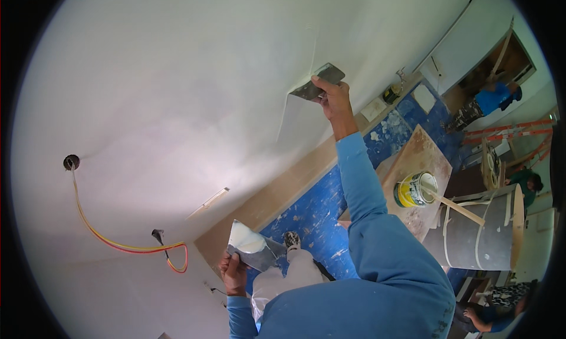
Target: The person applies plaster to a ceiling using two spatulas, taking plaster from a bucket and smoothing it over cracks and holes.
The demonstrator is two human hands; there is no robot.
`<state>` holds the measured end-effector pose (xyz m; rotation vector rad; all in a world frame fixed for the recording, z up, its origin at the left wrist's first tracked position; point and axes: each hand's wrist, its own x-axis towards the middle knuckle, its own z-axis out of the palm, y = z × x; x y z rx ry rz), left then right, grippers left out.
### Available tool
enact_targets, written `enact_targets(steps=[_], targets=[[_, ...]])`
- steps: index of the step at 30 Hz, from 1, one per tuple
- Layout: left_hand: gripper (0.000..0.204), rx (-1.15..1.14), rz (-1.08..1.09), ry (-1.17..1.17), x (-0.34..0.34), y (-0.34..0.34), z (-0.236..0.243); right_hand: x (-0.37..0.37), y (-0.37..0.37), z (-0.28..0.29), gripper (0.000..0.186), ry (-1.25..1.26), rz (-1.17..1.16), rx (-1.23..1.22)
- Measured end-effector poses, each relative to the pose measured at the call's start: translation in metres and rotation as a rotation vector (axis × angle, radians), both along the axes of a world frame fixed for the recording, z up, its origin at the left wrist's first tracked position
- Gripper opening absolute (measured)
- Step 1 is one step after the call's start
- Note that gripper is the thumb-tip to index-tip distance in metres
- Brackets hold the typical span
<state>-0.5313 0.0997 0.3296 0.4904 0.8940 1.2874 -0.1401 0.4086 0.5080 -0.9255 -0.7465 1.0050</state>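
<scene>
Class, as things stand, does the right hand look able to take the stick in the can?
Probably not straight away: the right hand grips a scraper at the wall, so it is occupied. Nothing obvious blocks the stick, though, which juts from the open can.

Slanted dark scraper (326,73), white-smeared grey blade (257,256)
</scene>
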Motion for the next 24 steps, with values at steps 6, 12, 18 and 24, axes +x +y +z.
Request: enact_targets(steps=[6, 12, 18, 24], targets=[[0.026, 0.023, 0.014, -0.012, 0.007, 0.008, 0.014, -0.006, -0.002, 0.069, 0.037, -0.107, -0.01, 0.064], [0.029, 0.048, -0.033, 0.008, 0.0, 0.012, 0.012, -0.025, -0.008, 0.128, 0.039, -0.219, -0.032, 0.128], [0.032, 0.067, -0.057, 0.067, -0.002, 0.014, 0.017, -0.046, -0.012, 0.169, 0.039, -0.336, -0.058, 0.22], [0.027, 0.02, -0.049, 0.059, -0.003, 0.016, 0.03, -0.084, -0.026, 0.197, 0.032, -0.482, -0.119, 0.336]])
